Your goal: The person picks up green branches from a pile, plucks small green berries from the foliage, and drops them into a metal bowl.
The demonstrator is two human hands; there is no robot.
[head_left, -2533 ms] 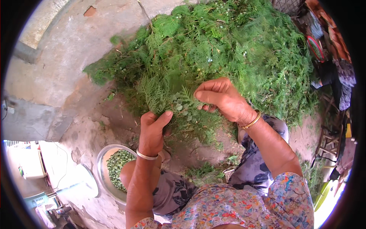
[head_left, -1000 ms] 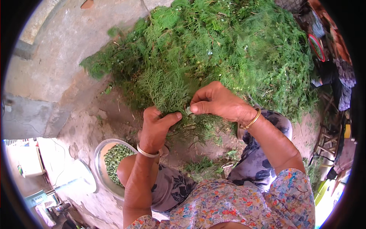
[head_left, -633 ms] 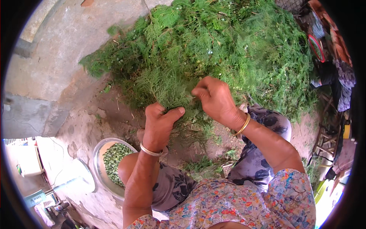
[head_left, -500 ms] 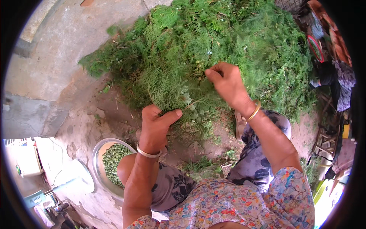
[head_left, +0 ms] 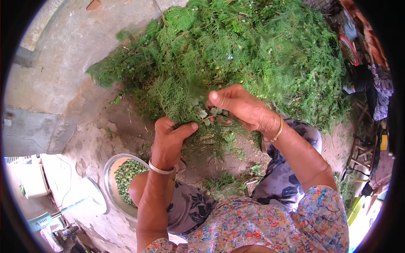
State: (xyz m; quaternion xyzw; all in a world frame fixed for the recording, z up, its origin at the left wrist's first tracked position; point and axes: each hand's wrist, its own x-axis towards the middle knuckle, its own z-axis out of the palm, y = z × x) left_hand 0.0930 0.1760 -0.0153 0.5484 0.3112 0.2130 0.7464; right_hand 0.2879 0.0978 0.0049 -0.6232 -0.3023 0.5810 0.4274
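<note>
A leafy green cypress sprig (head_left: 173, 99) is pinched in my left hand (head_left: 166, 141), its flat fronds fanning upward past the thumb. Pale green knobbly cones (head_left: 201, 112) cluster on its twig, to the right of my left thumb. My right hand (head_left: 244, 109) is at this cluster, thumb raised and apart from the fingers, which curve partly behind the cones. Whether those fingertips touch a cone is hard to see. Beside my left knee stands a metal basin (head_left: 108, 179) holding many small green cones (head_left: 125, 177).
A large heap of cut cypress branches (head_left: 253, 46) covers the ground ahead. Loose green scraps (head_left: 223, 180) lie between my feet. Concrete paving (head_left: 76, 55) spreads at the left. A wooden rack (head_left: 360, 152) and hanging cloths (head_left: 379, 88) line the right side.
My right hand has come down and left from above the heap to the cones on the sprig, and its thumb has spread from the fingers. The left hand keeps its hold, shifting slightly left.
</note>
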